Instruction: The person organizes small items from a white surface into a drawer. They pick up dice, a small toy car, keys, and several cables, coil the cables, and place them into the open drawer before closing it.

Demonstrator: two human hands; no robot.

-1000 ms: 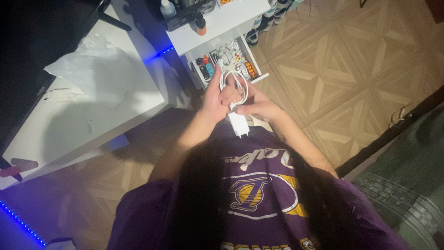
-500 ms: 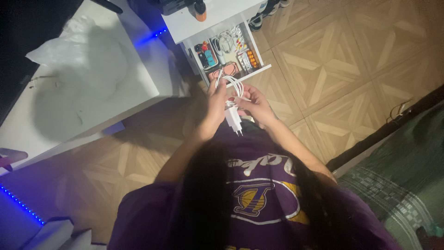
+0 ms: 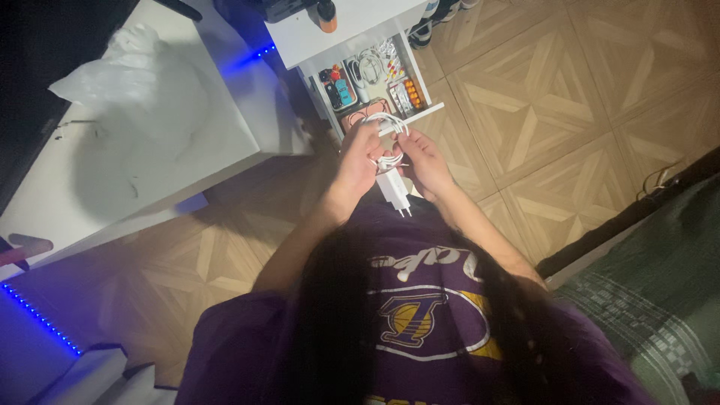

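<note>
A: Main item? White plastic charger block (image 3: 395,191) with a white cable (image 3: 386,142) coiled in loops above it, metal prongs pointing down toward the purple shirt (image 3: 420,315).

B: Where is it? Held in the air in front of the chest, between both hands. Left hand (image 3: 358,161) grip closed on the cable loops; right hand (image 3: 424,159) fingers pinching the cable beside the block.

A: Around it? Open white drawer (image 3: 375,79) full of small colourful items just beyond the hands, white table (image 3: 150,142) with a crumpled clear plastic bag (image 3: 127,71) at left, wooden parquet floor (image 3: 540,105) below.
</note>
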